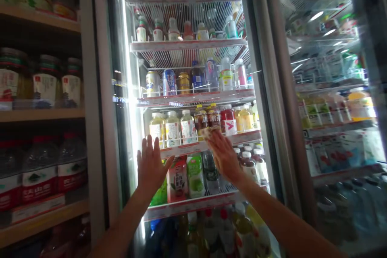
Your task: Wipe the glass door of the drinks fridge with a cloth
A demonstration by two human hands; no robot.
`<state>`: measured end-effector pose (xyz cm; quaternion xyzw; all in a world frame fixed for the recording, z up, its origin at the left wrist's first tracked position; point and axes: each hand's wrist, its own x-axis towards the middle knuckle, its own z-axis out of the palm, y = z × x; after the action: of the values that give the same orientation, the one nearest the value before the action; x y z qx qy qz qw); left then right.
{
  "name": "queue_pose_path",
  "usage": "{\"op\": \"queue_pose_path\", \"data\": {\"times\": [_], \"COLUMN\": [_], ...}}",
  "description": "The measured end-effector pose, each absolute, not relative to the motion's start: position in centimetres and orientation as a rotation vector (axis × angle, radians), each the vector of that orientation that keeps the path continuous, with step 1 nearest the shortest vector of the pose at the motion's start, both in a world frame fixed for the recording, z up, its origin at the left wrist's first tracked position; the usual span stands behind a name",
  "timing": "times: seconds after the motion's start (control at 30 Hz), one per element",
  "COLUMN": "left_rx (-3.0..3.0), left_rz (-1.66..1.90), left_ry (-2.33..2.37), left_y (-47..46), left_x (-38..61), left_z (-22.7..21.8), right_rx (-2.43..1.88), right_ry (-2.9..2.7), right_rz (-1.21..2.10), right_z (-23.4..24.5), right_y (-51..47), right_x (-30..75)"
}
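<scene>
My left hand [150,165] is raised with its fingers spread, and nothing is in it. It is in front of the lower left part of a lit drinks fridge [199,145], near a red drink bottle [177,179] and the pale bottles [172,127] on the shelf above. My right hand [223,155] is stretched out too, its fingertips slightly blurred and seen against the brown bottles with yellow caps [203,120]. A dark-red bottle [228,119] is close by, and below is a green bottle [195,175]. Whether either hand touches anything, I cannot tell.
Cans [184,82] and bottles fill the upper fridge shelves. A wooden shelf unit [42,115] with jars and water bottles stands at the left. At the right, past a metal door frame [284,88], is another stocked fridge [335,129]. Reflections show on glass.
</scene>
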<state>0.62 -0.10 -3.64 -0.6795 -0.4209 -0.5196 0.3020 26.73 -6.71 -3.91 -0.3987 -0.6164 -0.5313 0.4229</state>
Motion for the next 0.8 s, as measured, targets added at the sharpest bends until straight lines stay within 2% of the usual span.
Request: {"op": "queue_pose_path", "data": {"times": [0.07, 0.27, 0.5, 0.7, 0.8], "left_rx": [-1.798, -1.786, -1.781, -1.801, -1.803], "left_rz": [-1.353, -1.395, -1.403, -1.417, -1.417], "left_ry": [-1.096, -1.059, -1.006, -0.995, -0.994], "left_y": [0.0, 0.4, 0.7, 1.0, 1.0], "left_x": [0.3, 0.5, 0.1, 0.1, 0.1], "left_z": [-3.7, -4.0, -4.1, -4.3, -4.3], "right_rx": [-1.005, -1.095, -1.031, -1.108, -1.071], "right_ry": [-1.562, -0.951, -1.494, -0.939, -1.072], "right_rz": [-1.348, -1.255, -1.368, -1.255, -1.285], "right_z": [-3.7, -0.6, -2.5, 0.4, 0.1], "right_y": [-6.8, -7.7, -6.8, -8.1, -7.6], "right_x": [27.0, 33.3, 27.7, 34.9, 33.5]}}
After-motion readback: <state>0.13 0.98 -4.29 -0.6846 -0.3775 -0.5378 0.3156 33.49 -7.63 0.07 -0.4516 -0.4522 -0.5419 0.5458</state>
